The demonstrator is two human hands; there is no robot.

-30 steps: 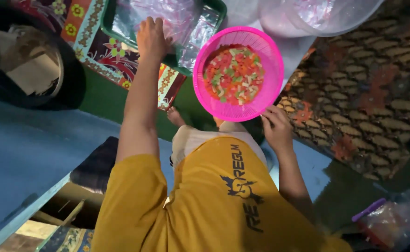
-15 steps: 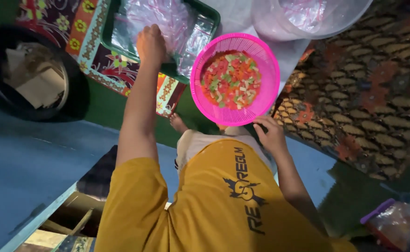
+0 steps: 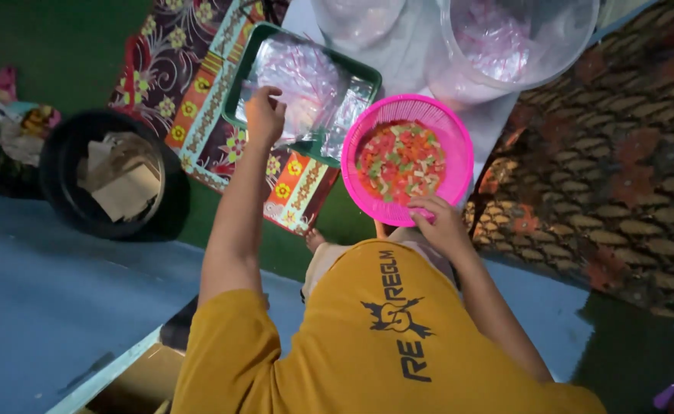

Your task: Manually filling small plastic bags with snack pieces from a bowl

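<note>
My left hand [image 3: 264, 115] reaches out over a green tray [image 3: 233, 100] that holds several clear plastic bags [image 3: 306, 77]. Its fingers are curled on the edge of one bag. My right hand [image 3: 438, 220] grips the near rim of a round pink basket [image 3: 459, 146]. The basket is filled with small red, orange, green and white pieces [image 3: 400, 159]. It sits just right of the tray, touching its corner. My yellow shirt hides my lap below the basket.
A black bucket [image 3: 64, 165] with cardboard scraps stands at the left. Two large clear plastic tubs [image 3: 559, 38] sit behind the basket on a white sheet. A floral mat [image 3: 191, 92] lies under the tray, a brown patterned carpet [image 3: 628, 161] to the right.
The view has tilted, so everything sits lower in the frame. My left hand's fingers have curled onto a bag in the tray. My right hand has slid along the basket's near rim.
</note>
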